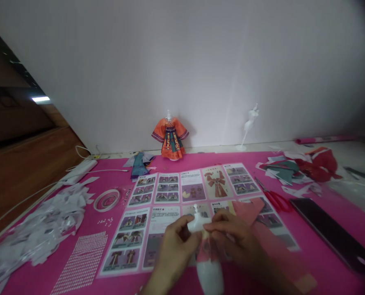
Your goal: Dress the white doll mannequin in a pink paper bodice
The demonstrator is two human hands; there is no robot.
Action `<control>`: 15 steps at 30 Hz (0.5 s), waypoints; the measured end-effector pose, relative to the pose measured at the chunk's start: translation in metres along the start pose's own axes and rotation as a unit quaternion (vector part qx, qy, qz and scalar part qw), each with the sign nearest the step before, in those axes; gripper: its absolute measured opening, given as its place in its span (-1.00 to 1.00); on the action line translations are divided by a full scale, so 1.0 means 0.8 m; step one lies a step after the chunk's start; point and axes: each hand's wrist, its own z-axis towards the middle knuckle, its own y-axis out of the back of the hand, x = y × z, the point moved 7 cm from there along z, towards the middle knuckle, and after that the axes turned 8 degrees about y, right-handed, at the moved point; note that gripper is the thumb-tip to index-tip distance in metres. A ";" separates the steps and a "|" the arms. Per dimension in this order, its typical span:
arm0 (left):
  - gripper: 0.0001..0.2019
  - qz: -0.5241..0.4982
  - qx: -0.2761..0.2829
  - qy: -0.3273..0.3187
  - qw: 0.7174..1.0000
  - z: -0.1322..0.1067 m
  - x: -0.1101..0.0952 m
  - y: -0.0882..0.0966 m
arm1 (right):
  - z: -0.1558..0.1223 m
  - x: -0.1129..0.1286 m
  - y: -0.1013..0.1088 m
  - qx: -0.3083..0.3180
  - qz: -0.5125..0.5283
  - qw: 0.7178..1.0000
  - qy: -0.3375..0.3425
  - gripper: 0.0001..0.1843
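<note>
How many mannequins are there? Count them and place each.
3. The dressed mannequin stands at the wall, the bare white mannequin to its right, and the held mannequin sits between left hand and right hand.

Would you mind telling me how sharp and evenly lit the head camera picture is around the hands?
Head view: motion blur smears the right hand and its forearm; the left hand and the white mannequin look soft; the instruction sheet is fairly sharp; the corners darken, and a lamp glares at far left.
</note>
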 end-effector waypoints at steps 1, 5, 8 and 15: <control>-0.74 0.002 0.002 -0.004 1.000 0.000 0.000 0.000 | 0.000 0.000 -0.001 0.002 -0.001 1.000 -0.003 -0.69; -0.74 0.008 0.007 -0.010 1.000 0.000 -0.001 -0.002 | 0.000 0.003 -0.002 0.005 0.006 1.000 -0.003 -0.68; -0.72 0.038 -0.001 -0.004 0.999 0.000 0.002 -0.001 | -0.002 0.007 -0.005 0.005 -0.016 1.000 0.012 -0.65; -0.69 0.075 -0.010 -0.007 0.997 0.005 0.015 0.000 | -0.006 0.013 -0.005 -0.024 -0.137 0.990 0.034 -0.72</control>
